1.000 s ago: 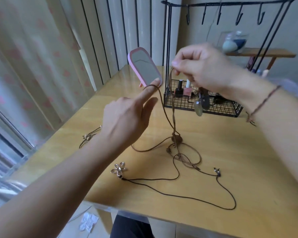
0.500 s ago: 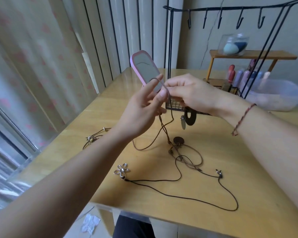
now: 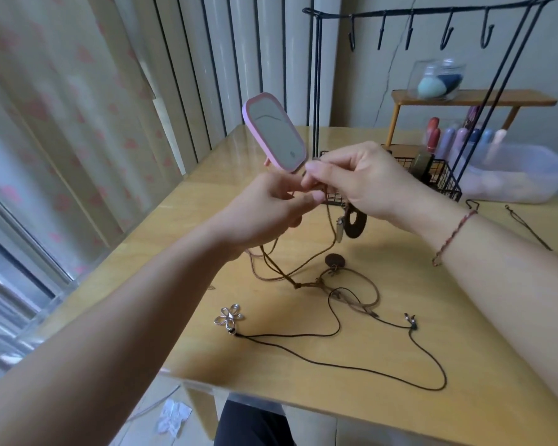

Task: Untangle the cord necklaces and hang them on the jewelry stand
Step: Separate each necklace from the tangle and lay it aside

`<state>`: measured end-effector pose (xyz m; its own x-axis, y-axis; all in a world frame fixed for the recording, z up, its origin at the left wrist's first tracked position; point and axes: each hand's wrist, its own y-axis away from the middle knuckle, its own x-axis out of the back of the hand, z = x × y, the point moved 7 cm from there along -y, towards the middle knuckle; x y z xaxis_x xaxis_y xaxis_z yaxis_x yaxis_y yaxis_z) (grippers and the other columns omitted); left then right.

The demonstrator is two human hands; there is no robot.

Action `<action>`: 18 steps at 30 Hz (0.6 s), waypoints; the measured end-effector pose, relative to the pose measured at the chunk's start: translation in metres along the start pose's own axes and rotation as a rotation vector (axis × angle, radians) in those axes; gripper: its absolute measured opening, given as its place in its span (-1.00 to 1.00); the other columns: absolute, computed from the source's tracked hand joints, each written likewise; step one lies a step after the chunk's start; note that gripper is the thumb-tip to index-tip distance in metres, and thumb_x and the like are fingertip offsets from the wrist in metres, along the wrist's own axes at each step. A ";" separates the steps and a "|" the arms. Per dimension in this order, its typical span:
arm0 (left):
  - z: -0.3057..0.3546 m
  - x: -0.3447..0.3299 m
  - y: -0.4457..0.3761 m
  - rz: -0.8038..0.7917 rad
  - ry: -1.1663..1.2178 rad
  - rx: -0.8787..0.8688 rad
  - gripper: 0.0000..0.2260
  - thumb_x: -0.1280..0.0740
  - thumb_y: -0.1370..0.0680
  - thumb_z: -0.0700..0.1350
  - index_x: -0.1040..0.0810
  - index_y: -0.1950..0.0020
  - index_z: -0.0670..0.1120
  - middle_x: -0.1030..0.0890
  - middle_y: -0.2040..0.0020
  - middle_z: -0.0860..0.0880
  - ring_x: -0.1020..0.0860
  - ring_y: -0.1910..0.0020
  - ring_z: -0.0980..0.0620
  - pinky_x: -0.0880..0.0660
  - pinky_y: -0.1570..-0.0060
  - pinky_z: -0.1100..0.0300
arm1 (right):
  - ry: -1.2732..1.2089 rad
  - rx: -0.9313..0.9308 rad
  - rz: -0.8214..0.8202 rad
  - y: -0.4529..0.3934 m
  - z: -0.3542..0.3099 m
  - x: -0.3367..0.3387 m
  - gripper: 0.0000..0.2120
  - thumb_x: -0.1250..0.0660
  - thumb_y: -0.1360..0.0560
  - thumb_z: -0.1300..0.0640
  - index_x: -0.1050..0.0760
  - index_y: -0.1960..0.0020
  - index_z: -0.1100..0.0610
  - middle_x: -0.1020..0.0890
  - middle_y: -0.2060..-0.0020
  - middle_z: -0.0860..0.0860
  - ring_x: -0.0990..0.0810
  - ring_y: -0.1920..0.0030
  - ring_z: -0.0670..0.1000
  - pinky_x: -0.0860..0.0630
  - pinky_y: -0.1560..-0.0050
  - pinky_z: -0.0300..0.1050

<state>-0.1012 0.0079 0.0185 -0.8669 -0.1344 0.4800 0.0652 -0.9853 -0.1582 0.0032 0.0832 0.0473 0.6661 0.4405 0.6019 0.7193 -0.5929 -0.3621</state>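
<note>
My left hand (image 3: 268, 214) and my right hand (image 3: 361, 181) meet above the table, both pinching a brown cord necklace (image 3: 303, 268). A dark ring pendant (image 3: 355, 225) and a small silver pendant (image 3: 339, 226) dangle from it under my right hand. The cord's lower part tangles with a tan cord (image 3: 364, 286) and a dark oval pendant (image 3: 335, 261) on the table. A black cord necklace (image 3: 345, 366) with a silver flower pendant (image 3: 228, 318) lies at the front. The black jewelry stand (image 3: 413, 11) with its hooks rises behind.
A pink-framed mirror (image 3: 273, 133) stands just behind my hands. The stand's wire basket (image 3: 438, 181) holds small bottles. A wooden shelf (image 3: 471, 98), a clear plastic bin (image 3: 522, 178) and another black cord (image 3: 529, 230) lie to the right. The wooden table (image 3: 464, 365) ends near me.
My right hand came down from high near the stand to meet my left hand. The ring pendant dropped lower with it. The view shifted slightly.
</note>
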 end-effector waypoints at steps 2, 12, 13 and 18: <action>-0.002 0.005 0.000 0.016 -0.159 0.019 -0.74 -0.25 -0.65 -0.01 -0.67 0.00 -0.12 -0.28 0.56 0.12 -0.24 0.59 0.17 -0.18 0.54 0.35 | 0.015 -0.039 0.100 0.005 0.007 0.007 -0.70 -0.30 -0.60 -0.01 -0.67 0.25 -0.03 -0.67 0.30 -0.03 -0.59 0.23 -0.13 -0.52 0.09 -0.05; 0.009 0.000 0.001 -0.217 0.256 -0.135 -0.73 -0.16 -0.66 0.00 -0.61 0.00 -0.09 -0.19 0.47 0.07 -0.11 0.52 0.12 -0.09 0.55 0.32 | 0.402 -0.688 0.014 0.047 0.101 0.003 -0.58 -0.23 -0.59 -0.05 -0.39 0.41 0.09 -0.42 0.50 0.01 -0.42 0.42 0.06 -0.42 0.28 -0.11; 0.013 0.000 0.001 -0.261 0.305 -0.136 -0.73 -0.15 -0.65 -0.02 -0.60 -0.02 -0.10 -0.19 0.47 0.09 -0.09 0.52 0.13 -0.05 0.55 0.31 | 0.433 -0.725 -0.044 0.048 0.107 -0.002 -0.62 -0.26 -0.57 -0.03 -0.44 0.37 0.11 -0.49 0.45 0.03 -0.46 0.39 0.07 -0.42 0.29 -0.12; 0.034 0.012 0.003 -0.348 0.431 -0.188 -0.74 -0.10 -0.64 -0.11 -0.52 -0.13 -0.19 -0.20 0.47 0.12 -0.09 0.53 0.13 -0.02 0.54 0.28 | -0.263 -0.265 0.013 0.036 0.033 0.014 -0.40 -0.31 -0.45 0.02 -0.33 -0.48 -0.09 -0.44 -0.38 0.00 -0.44 -0.29 0.00 -0.35 -0.37 0.13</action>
<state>-0.0949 0.0002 0.0532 -0.9470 0.2876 0.1429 -0.3140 -0.9227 -0.2236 0.0447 0.0898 0.0194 0.7274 0.5698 0.3824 0.6575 -0.7383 -0.1506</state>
